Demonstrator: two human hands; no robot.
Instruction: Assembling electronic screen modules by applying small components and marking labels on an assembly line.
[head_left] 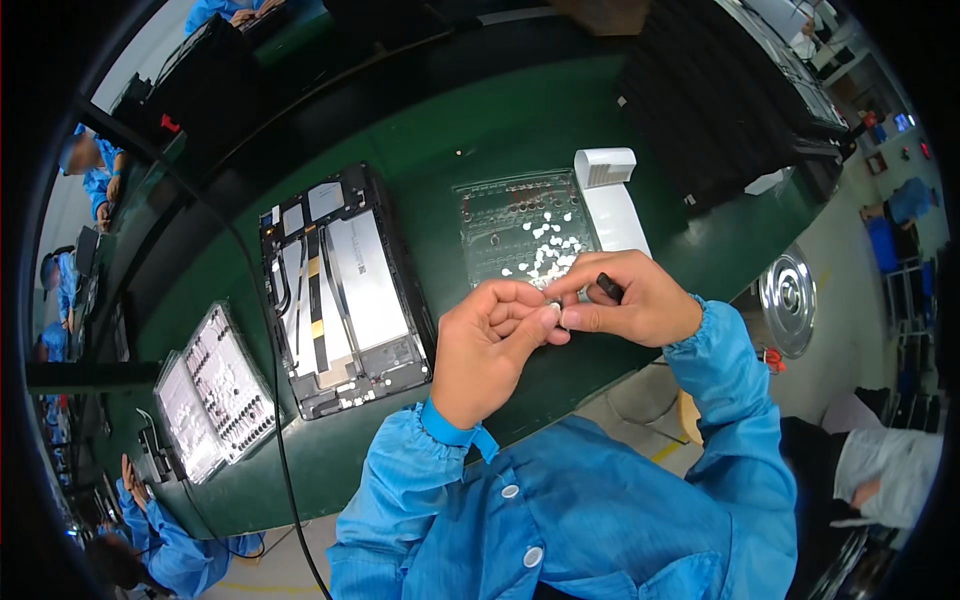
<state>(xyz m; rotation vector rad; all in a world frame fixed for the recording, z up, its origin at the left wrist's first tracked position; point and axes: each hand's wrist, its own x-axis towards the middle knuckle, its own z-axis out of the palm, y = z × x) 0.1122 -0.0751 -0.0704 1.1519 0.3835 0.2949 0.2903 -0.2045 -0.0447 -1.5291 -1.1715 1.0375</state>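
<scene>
A: Nearest first. Blue sleeves enter from the lower edge; both hands meet over the near edge of the green bench (480, 130).

B: Fingers?

A: Left hand (492, 345) curled, thumb and forefinger pressed together on a small pale part (556, 312). Right hand (628, 300) meets it from the other side, thumb and forefinger tips also closed on the same part. So the part sits right between the four fingertips, at the point where the two hands touch. Too small to tell its shape.

B: Anything else in the right hand?

A: A short black tool (608, 288) tucked under the curled fingers, its end poking out above the knuckles.

B: Beyond the hands?

A: Just behind them, a clear plastic tray (500, 215) with small white pieces scattered in its right half. To its right, touching, a white strip (612, 205) with a rolled end at the far side. Left of the hands, an opened tablet (340, 285), back cover off, silver battery and flat cables showing. Farther left, near the bench edge, a tilted parts tray (215, 390) with rows of small pieces.

B: Far side?

A: Dark stacked trays (720, 100) at the upper right. Other workers in blue along the left rim.
</scene>
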